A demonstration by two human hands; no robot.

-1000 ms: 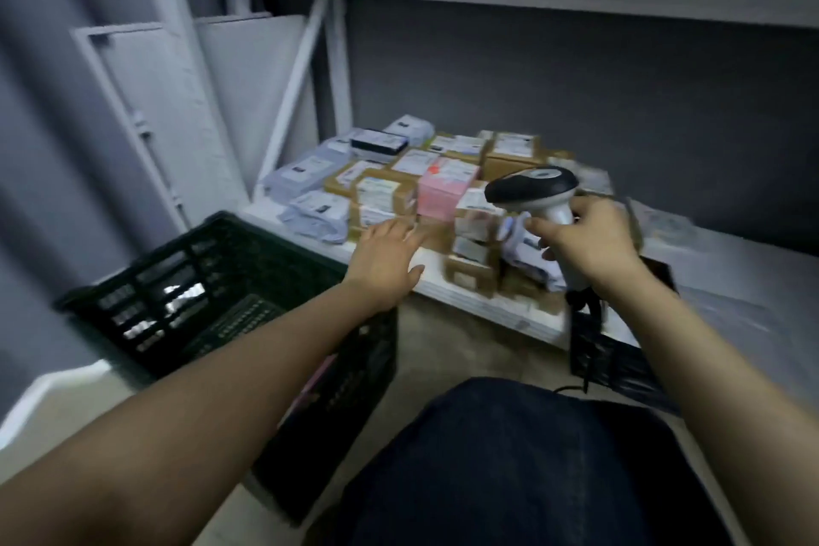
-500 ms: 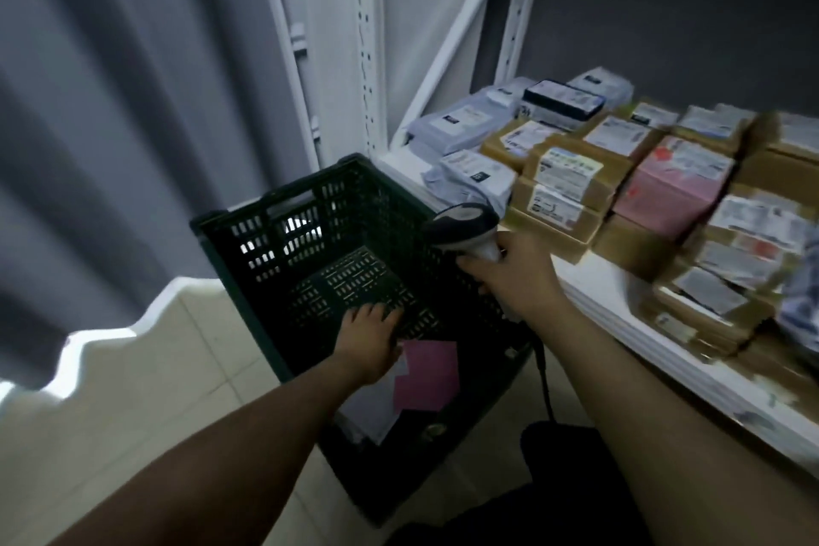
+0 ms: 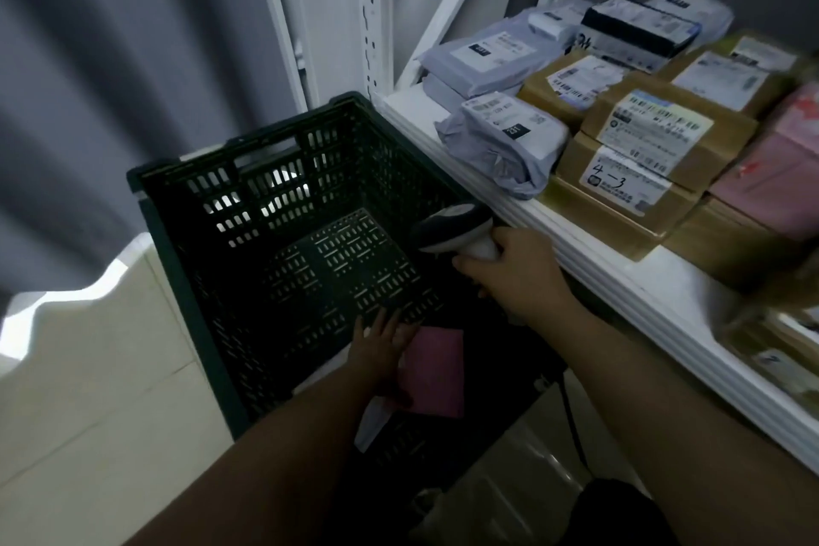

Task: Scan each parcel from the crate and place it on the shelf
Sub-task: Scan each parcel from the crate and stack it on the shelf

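While the left hand (image 3: 381,341) is resting flat-fingered on the parcel (image 3: 436,372) in the crate (image 3: 177,235), its grip is wide, not yet closing; the right hand (image 3: 509,270), above it, is holding the scanner (image 3: 456,228). Risk: a shallow pinch may be letting the flat parcel slip.

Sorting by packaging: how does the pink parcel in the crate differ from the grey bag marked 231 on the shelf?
The flat pink parcel lies in the dark green plastic crate, no label showing; the grey plastic mailer bag sits on the white metal shelf, bulging and crumpled, white label up.
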